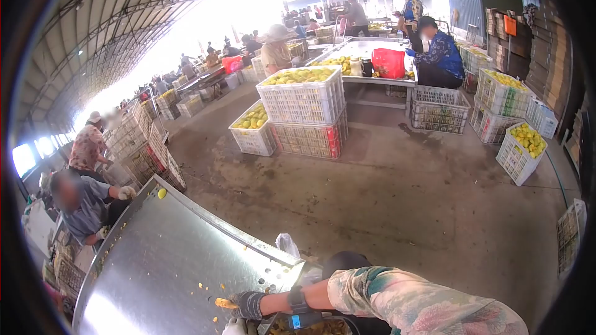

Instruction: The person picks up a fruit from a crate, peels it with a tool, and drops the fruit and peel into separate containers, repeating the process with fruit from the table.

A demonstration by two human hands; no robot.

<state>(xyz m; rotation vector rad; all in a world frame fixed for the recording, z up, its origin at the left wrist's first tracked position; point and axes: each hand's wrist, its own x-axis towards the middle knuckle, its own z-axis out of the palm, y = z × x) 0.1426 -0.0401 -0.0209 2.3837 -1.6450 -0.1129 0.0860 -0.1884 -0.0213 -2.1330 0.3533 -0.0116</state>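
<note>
My right hand (248, 304), in a dark knit glove, reaches over the sloped metal table, with a dark band and a device on the wrist. Its fingers are closed around a small elongated yellow-orange thing (225, 303), whose kind I cannot make out. Just below it, at the bottom edge of the view, part of my left hand (235, 327) shows in a whitish glove. The fingers of that hand are mostly cut off. The metal table (180, 242) has small yellow scraps and round holes near my right hand. One yellow fruit (162, 193) lies at its far end.
Below my right forearm is a dark-rimmed container (273, 322) with brownish scraps. A co-worker (90, 211) sits at the table's left side. Ahead stand stacked white crates (301, 102) of yellow fruit. Another fruit crate (521, 152) is at the right. Further people work at tables behind.
</note>
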